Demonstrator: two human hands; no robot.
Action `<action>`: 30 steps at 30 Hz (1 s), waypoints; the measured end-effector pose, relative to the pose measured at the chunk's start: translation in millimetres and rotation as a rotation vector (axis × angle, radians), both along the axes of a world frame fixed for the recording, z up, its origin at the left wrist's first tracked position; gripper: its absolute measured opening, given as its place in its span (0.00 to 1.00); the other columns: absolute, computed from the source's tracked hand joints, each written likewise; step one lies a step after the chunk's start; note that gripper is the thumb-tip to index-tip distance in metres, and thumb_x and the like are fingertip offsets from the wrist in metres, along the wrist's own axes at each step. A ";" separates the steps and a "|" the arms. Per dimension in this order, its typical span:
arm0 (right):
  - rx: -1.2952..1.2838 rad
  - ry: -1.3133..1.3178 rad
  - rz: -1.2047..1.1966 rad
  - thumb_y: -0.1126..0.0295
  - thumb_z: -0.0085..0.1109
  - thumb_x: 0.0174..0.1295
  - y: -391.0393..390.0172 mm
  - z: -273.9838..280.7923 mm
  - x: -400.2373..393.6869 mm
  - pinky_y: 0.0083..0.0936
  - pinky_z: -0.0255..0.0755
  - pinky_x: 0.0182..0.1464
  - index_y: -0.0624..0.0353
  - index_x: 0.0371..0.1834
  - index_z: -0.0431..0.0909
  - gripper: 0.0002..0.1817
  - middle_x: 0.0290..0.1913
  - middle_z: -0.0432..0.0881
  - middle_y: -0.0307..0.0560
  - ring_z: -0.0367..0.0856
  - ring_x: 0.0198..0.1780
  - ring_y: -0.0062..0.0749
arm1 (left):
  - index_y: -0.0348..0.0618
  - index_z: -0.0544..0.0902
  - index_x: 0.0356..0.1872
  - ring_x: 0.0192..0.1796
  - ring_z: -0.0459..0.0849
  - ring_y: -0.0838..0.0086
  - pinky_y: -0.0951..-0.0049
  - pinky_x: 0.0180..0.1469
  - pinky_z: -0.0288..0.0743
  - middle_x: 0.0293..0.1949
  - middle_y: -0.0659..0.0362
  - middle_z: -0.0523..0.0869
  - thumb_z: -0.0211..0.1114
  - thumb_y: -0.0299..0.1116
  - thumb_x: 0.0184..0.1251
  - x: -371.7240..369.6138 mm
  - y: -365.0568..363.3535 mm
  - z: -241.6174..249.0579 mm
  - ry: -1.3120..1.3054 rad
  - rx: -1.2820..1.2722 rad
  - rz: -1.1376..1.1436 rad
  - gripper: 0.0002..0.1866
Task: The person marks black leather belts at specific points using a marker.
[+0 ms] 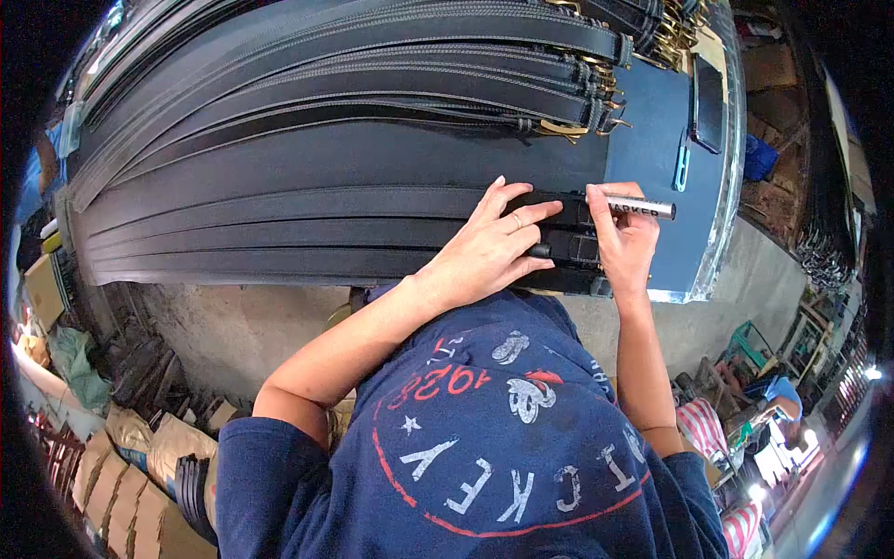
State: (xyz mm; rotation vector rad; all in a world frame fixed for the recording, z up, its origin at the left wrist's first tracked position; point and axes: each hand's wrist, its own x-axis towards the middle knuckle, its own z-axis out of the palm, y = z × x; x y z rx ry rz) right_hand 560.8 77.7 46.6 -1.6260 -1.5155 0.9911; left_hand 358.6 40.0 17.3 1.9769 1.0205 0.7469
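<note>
My right hand is closed around a silver marker with dark lettering, its writing end by the black belts near their buckle ends. My left hand, with a ring on one finger, rests palm down on the belts. Its upper fingers reach across the straps, while a black marker cap pokes out above the thumb. Several black belts lie side by side under and left of this hand. The marker's tip is hard to make out against the dark leather.
More black stitched belts with gold buckles are piled across the table's far side. On the blue tabletop at right lie a dark phone and a light-blue cutter. Cardboard pieces stand on the floor at lower left.
</note>
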 end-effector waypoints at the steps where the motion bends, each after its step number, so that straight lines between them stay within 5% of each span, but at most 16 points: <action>1: 0.011 -0.031 0.018 0.72 0.67 0.65 0.2 1.1 -0.5 0.15 0.64 0.30 0.63 0.34 0.82 0.06 0.28 0.78 0.34 0.68 0.28 0.12 | 0.43 0.75 0.31 0.73 0.62 0.50 0.38 0.75 0.52 0.70 0.59 0.73 0.71 0.42 0.61 0.0 0.0 0.3 0.001 0.000 -0.001 0.16; 30: 0.112 -0.117 0.078 0.73 0.68 0.63 -2.6 1.1 -8.1 0.17 0.64 0.27 0.61 0.34 0.81 0.05 0.27 0.79 0.36 0.70 0.25 0.14 | 0.41 0.76 0.30 0.72 0.64 0.50 0.39 0.75 0.52 0.68 0.56 0.75 0.71 0.41 0.60 -0.1 -0.6 0.0 -0.022 -0.017 0.002 0.16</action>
